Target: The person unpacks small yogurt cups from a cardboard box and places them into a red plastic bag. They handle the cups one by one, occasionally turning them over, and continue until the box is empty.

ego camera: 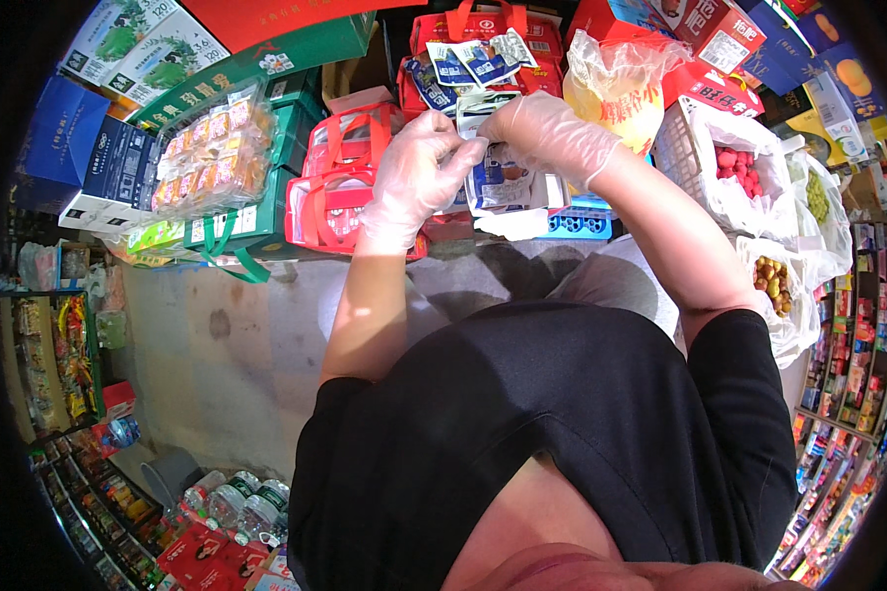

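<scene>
My left hand (414, 173), in a clear plastic glove, has its fingers curled at the left edge of an open carton (558, 193). My right hand (551, 137), gloved likewise, reaches over the carton from the right, fingertips pointing down. Between the hands a white and dark foil packet (480, 106) shows; whether either hand grips it is hidden. A blue and white packet (499, 181) lies in the carton below my fingers. More such packets (477, 63) lie on red gift bags (543, 33) just beyond.
Red-handled gift bags (332, 210) stand left of the carton, with a clear tray of wrapped snacks (214, 151) on green boxes further left. At right are a yellow printed plastic bag (610, 92), a white basket (684, 151) with red fruit, and a blue plastic tray (580, 225).
</scene>
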`<state>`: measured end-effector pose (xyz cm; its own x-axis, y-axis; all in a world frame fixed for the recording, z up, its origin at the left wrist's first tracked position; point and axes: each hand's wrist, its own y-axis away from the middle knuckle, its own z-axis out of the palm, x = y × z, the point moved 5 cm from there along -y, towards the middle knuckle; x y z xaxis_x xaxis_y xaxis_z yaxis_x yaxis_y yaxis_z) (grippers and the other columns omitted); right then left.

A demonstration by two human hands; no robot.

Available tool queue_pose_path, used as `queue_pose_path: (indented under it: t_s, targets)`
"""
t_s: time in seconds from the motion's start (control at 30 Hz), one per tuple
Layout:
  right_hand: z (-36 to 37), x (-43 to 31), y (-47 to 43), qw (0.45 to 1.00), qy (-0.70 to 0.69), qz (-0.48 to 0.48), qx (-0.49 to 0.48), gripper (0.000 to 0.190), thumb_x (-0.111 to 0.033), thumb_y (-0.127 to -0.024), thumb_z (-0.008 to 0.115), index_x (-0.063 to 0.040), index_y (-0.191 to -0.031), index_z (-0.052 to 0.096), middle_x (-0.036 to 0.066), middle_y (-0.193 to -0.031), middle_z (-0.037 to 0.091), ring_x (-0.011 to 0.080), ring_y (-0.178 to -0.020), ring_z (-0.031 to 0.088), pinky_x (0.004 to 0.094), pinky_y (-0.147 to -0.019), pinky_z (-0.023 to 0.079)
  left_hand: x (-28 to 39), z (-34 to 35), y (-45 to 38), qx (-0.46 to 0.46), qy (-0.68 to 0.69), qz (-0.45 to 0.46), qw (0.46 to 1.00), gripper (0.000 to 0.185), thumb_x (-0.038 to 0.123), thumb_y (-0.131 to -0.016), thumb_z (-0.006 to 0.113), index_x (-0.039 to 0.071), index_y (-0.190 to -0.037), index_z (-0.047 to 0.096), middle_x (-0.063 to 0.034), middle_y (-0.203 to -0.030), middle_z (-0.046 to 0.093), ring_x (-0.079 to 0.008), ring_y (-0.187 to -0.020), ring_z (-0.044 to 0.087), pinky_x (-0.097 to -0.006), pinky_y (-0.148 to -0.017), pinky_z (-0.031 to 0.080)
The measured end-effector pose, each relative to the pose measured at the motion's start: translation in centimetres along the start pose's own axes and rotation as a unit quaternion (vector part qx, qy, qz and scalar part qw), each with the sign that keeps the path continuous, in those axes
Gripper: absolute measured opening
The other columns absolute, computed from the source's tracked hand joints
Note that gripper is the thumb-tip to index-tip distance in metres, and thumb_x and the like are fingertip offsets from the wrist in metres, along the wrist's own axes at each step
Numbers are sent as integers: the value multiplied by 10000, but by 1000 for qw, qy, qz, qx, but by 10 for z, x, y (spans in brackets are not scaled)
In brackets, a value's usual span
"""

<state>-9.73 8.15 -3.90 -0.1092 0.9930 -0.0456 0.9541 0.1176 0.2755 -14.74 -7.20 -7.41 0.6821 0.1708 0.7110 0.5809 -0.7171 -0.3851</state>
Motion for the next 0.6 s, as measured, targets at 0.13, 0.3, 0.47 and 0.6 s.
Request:
queue_pose_path:
  t_s: [0.13,0.3,0.47,0.6]
  targets:
    - [13,-10,-7,998,60,-3,-25,386,-128,-745,851,-209,-1117,787,87,-985,789,315,-985,771,454,-838,610,-3,-5,0,59,-26,-34,997,395,381,-955,720,-2,-874,761,-153,-923,663,-344,-875,667,-427,-769,522]
    - [27,-5,-15,998,66,-12,9,369,-141,-730,844,-200,-1090,788,81,-965,787,298,-963,774,442,-816,606,-12,-8,1,121,-55,-71,989,365,357,-961,720,6,-874,762,-135,-921,668,-341,-848,673,-433,-744,522]
    - [12,-1,-11,998,60,-4,-4,240,-297,-887,760,-194,-1104,764,119,-984,772,346,-961,754,457,-836,592,-15,-10,4,141,-51,-96,984,361,351,-977,701,7,-886,761,-145,-919,667,-355,-852,673,-442,-749,527]
    - [-13,25,-21,995,-26,47,87,195,-288,-916,699,-175,-1049,785,119,-960,771,344,-940,751,467,-832,592,-15,-16,3,160,-29,-126,979,367,348,-995,678,2,-897,752,-157,-925,663,-363,-870,670,-445,-766,525]
